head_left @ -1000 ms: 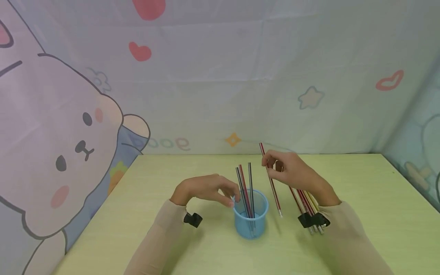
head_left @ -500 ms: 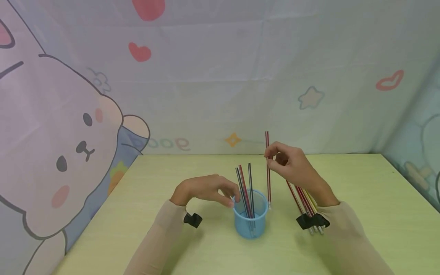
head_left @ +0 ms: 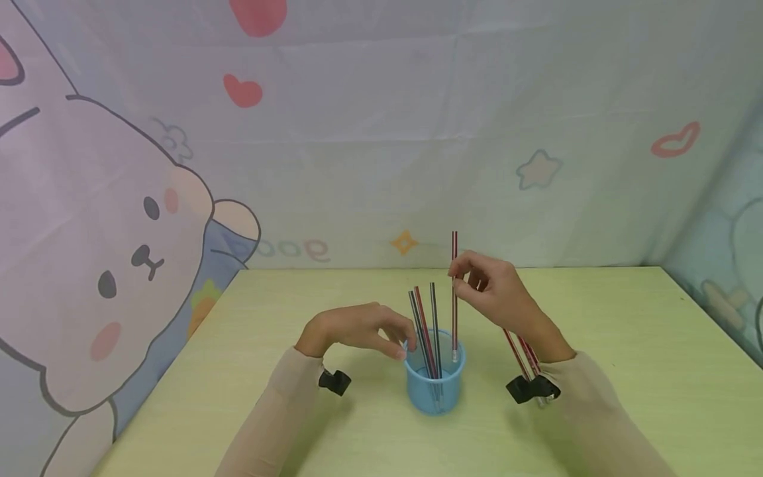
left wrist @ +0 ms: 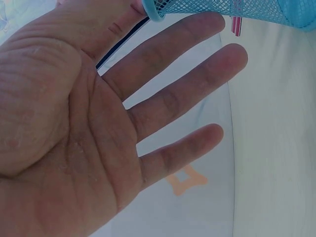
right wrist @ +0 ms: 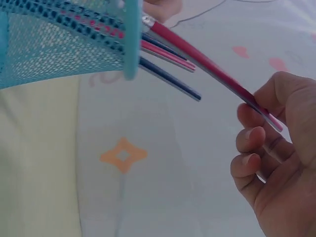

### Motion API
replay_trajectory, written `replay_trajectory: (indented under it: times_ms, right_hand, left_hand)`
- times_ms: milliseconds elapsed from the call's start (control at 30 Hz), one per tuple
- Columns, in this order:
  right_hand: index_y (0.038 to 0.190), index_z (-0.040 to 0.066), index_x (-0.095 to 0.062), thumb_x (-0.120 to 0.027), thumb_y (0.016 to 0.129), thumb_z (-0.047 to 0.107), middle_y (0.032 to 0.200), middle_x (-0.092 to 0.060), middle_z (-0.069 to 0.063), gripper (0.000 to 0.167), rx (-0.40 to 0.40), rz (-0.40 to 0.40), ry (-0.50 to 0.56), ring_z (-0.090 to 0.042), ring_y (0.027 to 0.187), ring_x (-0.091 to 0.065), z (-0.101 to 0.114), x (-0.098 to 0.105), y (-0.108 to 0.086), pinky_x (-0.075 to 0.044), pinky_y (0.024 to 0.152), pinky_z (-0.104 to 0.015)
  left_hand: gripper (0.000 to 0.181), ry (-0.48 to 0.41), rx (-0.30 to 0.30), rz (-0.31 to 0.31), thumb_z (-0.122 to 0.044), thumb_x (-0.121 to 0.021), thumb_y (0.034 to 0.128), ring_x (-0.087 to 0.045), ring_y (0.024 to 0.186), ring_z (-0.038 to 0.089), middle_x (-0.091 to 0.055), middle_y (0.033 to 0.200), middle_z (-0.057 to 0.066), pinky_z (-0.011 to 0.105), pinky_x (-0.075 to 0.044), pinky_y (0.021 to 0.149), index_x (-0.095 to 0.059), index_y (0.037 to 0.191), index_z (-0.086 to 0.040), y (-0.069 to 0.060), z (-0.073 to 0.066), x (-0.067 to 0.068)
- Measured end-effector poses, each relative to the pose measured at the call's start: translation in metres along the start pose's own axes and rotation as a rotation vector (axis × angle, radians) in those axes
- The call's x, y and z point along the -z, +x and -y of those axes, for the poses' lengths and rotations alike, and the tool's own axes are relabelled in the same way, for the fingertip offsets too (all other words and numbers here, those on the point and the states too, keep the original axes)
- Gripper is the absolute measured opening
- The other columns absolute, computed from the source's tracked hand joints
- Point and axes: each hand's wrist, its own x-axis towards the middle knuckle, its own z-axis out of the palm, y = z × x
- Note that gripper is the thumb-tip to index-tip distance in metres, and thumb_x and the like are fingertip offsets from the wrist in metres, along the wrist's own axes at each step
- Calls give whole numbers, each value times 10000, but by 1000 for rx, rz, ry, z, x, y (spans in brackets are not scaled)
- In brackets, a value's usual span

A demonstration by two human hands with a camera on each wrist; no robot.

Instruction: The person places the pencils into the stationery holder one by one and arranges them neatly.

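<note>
A blue mesh cup (head_left: pixel 434 397) stands upright on the table, holding two dark pencils (head_left: pixel 436 324) and a red one (head_left: pixel 420 308). My left hand (head_left: pixel 360 326) pinches its left rim between thumb and fingertips; in the left wrist view the other fingers of the left hand (left wrist: pixel 113 113) are spread beside the mesh cup (left wrist: pixel 256 10). Thumb and fingertips of my right hand (head_left: pixel 497 291) hold another red striped pencil (head_left: pixel 455 318) near upright, eraser end down, inside the cup's mouth. In the right wrist view this pencil (right wrist: pixel 202 64) crosses near the rim (right wrist: pixel 132 39).
Several red striped pencils (head_left: pixel 516 351) lie on the table (head_left: pixel 644 371) to the right of the cup, partly hidden under my right wrist. Behind the table hangs a printed cloth (head_left: pixel 381 165), with a large cartoon animal at the left.
My right hand has carried its red pencil left and turned it from slanting to nearly upright, from beside the cup to over its mouth. The left hand has not moved.
</note>
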Motion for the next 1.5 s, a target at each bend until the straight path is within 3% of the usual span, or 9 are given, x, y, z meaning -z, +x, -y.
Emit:
replay_trajectory:
  times_ms: [200,433,700,1067,1300,1500]
  right_hand:
    - [962,179,-657,-624,890,19,868,-652,72,178,19,114,-53,-112,648,-557,-8,-12,0,-478,532,-258]
    - [954,178,-657,-654,901,25,833,-637,92,162,-9,242,-64,-111,635,-544,-9,-21,-2,-480,562,-258]
    - [926,182,-664,-684,896,44,804,-632,120,142,9,364,-80,-98,617,-535,-3,-30,-4,-471,539,-248]
    - [977,155,-691,-647,920,33,878,-701,63,141,0,447,-103,-82,650,-582,-3,-23,-2,-510,593,-253]
    - [1003,175,-702,-650,943,37,936,-709,81,159,11,460,-80,-84,851,-647,-5,-13,-1,-557,691,-273]
    - [1008,170,-716,-652,942,28,936,-702,92,169,40,455,-55,-77,804,-623,-5,-10,-2,-550,662,-277]
  left_hand:
    - [225,1,-2,3,-204,-674,973,-651,1055,61,-687,1145,132,265,-512,952,-667,1112,-27,-1,1,-2]
    - [164,13,7,-3,-217,-678,970,-651,1051,64,-689,1139,104,269,-512,947,-678,1092,-107,-1,-2,0]
    - [229,24,30,-7,-246,-681,969,-643,1063,63,-695,1158,73,262,-503,952,-676,1119,-73,1,-1,-1]
    - [227,35,42,-7,-245,-683,968,-643,1066,63,-692,1159,43,263,-503,956,-676,1124,-82,0,-3,0]
    - [239,28,26,-4,-227,-685,966,-648,1057,66,-691,1154,99,272,-512,949,-668,1126,-51,1,-3,0]
    - [232,27,26,-5,-226,-686,965,-648,1054,66,-693,1135,78,273,-513,949,-670,1124,-58,1,-3,0]
